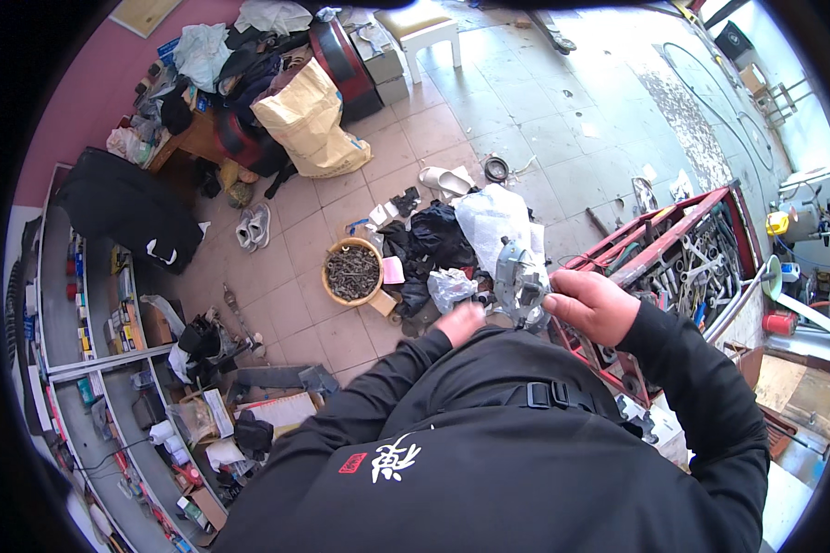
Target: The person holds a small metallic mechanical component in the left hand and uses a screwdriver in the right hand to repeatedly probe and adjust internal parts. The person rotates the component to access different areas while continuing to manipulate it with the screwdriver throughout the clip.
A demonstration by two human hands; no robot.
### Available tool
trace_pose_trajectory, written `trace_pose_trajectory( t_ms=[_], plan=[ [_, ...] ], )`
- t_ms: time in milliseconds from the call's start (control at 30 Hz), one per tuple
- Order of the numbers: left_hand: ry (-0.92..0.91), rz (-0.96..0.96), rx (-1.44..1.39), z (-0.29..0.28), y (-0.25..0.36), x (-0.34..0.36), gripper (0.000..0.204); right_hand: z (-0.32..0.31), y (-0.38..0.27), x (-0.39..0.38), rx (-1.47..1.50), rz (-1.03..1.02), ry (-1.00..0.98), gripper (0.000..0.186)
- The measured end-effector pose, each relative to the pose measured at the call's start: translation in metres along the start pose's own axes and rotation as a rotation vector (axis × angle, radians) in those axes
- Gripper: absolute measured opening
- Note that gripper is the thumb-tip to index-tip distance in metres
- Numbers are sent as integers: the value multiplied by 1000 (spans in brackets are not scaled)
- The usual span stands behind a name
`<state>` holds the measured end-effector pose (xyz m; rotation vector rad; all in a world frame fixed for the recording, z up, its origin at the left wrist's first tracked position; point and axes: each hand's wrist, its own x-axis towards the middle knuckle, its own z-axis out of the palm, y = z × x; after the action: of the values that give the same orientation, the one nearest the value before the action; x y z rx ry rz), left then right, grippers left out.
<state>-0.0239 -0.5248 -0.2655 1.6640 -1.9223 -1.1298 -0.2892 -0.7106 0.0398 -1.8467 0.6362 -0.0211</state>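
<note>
Upright in my right hand [588, 309] is a grey metal mechanical part [516, 286]; my thumb lies against its right side and my other fingers are closed around it. My left hand [461, 323] is lower and to the left, slightly blurred, fingers curled beside the part's lower left; what they grip is too small and hidden to make out. Behind the part, a white plastic bag [489, 217] and black bags [433, 235] lie heaped on the floor.
A red tool trolley [692, 267] full of wrenches stands at right. Left are shelves [74, 364] of small supplies and a basket [352, 276] of small dark pieces. A beige sack [314, 129], clothes pile [203, 55], shoes [254, 226] and white stool [424, 28] are farther back.
</note>
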Motion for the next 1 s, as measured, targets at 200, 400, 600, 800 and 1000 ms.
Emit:
trace_pose_trajectory(
  t_ms=[200,400,600,800,1000],
  plan=[
    [523,233,-56,-211,127,-1,46,-5,-1,-4,-123,50,-42,39],
    [194,518,-67,-227,227,1,55,1,1,-7,-151,5,-23,38],
    [150,528,-29,-222,228,8,38,-2,-4,-12,-145,75,-74,43],
    [147,558,-3,-220,232,12,38,-4,-4,-14,-87,83,-96,42],
    [74,412,-50,-224,235,11,36,1,-7,-16,-176,56,-84,43]
  ],
)
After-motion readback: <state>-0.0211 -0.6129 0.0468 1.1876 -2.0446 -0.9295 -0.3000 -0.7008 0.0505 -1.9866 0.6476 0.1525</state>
